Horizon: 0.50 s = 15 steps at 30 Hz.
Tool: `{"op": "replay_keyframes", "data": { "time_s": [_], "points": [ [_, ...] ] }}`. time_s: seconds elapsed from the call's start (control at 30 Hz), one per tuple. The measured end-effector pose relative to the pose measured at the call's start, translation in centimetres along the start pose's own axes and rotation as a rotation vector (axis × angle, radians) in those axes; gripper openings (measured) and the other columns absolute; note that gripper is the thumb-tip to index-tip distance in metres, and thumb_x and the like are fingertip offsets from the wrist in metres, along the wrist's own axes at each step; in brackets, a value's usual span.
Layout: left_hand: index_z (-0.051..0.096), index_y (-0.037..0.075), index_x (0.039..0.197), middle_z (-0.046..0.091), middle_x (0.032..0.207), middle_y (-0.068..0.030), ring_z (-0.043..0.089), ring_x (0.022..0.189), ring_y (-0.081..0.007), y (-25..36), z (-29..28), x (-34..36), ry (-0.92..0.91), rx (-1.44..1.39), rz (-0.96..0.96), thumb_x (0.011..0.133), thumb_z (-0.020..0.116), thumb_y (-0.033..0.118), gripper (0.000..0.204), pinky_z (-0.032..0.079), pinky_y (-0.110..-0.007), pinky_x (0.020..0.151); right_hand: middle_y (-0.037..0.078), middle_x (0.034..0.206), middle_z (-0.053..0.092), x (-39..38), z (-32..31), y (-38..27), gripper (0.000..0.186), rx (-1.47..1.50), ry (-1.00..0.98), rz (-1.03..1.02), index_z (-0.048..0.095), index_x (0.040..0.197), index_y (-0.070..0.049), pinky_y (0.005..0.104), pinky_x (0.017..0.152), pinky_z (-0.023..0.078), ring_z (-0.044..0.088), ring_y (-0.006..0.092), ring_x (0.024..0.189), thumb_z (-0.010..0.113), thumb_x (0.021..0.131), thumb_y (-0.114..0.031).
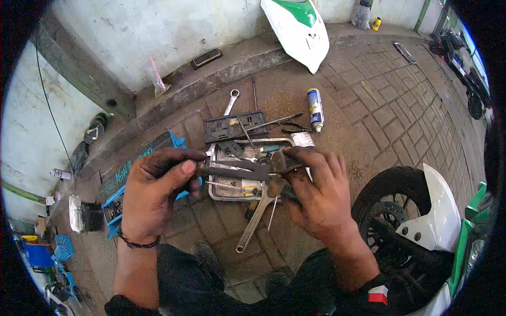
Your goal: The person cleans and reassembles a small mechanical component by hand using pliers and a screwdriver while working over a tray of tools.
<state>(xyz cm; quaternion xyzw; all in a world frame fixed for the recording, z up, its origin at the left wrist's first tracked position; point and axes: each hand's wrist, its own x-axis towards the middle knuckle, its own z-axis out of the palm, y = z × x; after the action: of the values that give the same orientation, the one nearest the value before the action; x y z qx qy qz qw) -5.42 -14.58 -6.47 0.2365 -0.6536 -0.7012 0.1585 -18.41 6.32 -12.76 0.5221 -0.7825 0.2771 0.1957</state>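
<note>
My left hand (145,200) pinches one end of a long, dark metal part (237,172) between thumb and fingers. My right hand (321,200) grips its broader, rust-brown end. The part is held over a metal tray (213,192) holding small parts and tools, partly hidden by the part and hands. A large wrench (250,231) lies below it, reaching toward my feet. Behind the tray are a dark plastic plate (219,128), a second wrench (232,100), dark-handled pliers (295,126) and a blue-and-white spray can (315,108).
A white-green panel (295,39) leans at the back near a phone (205,59). A wheel (369,195) with white fender (437,221) is close on my right. A blue toolbox (118,187) lies at left. A parked motorbike (466,79) is at far right.
</note>
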Motion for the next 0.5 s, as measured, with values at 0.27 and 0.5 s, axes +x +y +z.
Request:
{"op": "replay_keyframes", "data": {
  "time_s": [0.27,0.5],
  "points": [
    [0.065,-0.004,0.097,0.065,0.079,-0.0071,0.058,0.067,-0.0125,1.5,-1.9,-0.3,-0.138,0.136,-0.061,0.075,0.071,0.011,0.028,0.048,-0.025,0.06,0.007,0.114,0.055,0.3,-0.1,1.8,0.027,0.138,-0.051,-0.131,0.063,0.083,-0.008,0.0432,0.083,0.042,0.051,0.0286,0.104,0.069,0.059,-0.019],
    [0.064,0.0,0.087,0.063,0.076,-0.0047,0.059,0.067,-0.0104,0.4,-2.9,-0.3,-0.184,0.189,-0.103,0.073,0.073,0.009,0.019,0.047,-0.023,0.059,0.006,0.111,0.057,0.9,0.8,0.7,0.019,0.105,-0.047,-0.185,0.062,0.08,-0.008,0.0422,0.082,0.042,0.053,0.0277,0.102,0.067,0.063,-0.016]
  ]
}}
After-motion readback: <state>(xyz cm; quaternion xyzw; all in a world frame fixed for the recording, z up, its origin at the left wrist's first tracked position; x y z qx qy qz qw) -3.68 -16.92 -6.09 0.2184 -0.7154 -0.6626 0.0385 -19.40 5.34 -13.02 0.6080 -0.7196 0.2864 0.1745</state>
